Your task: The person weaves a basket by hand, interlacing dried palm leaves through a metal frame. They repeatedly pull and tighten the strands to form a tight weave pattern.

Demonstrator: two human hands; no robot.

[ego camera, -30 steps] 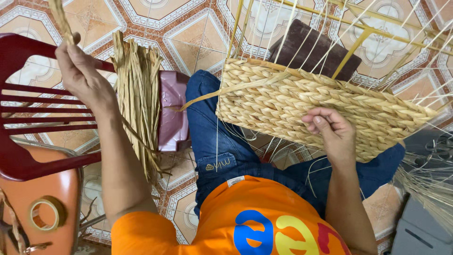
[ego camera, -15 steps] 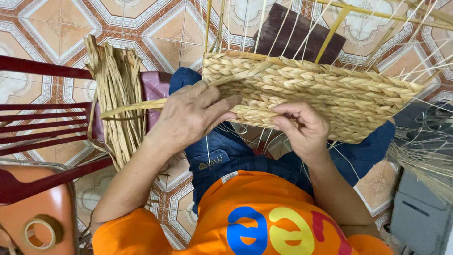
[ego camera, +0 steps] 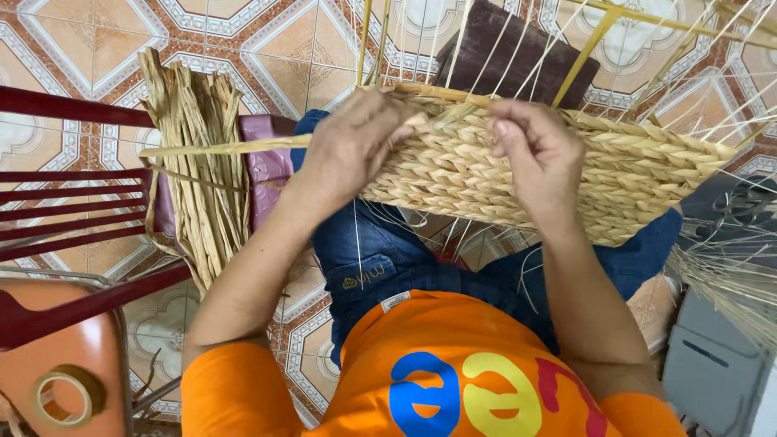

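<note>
— Left hand [ego camera: 356, 142] gripped what?
— It pinched a long flat straw strand [ego camera: 218, 148] against the woven basket's [ego camera: 502, 182] rim on the lap; the right hand [ego camera: 538, 150] closed fingers on the same rim. Steady tension and tight tucking probably suited this row.

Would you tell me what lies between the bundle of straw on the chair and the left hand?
In the head view, one long straw strand spans from the bundle to the left hand.

Left hand [ego camera: 356, 146] came onto basket [ego camera: 518, 174]
</note>
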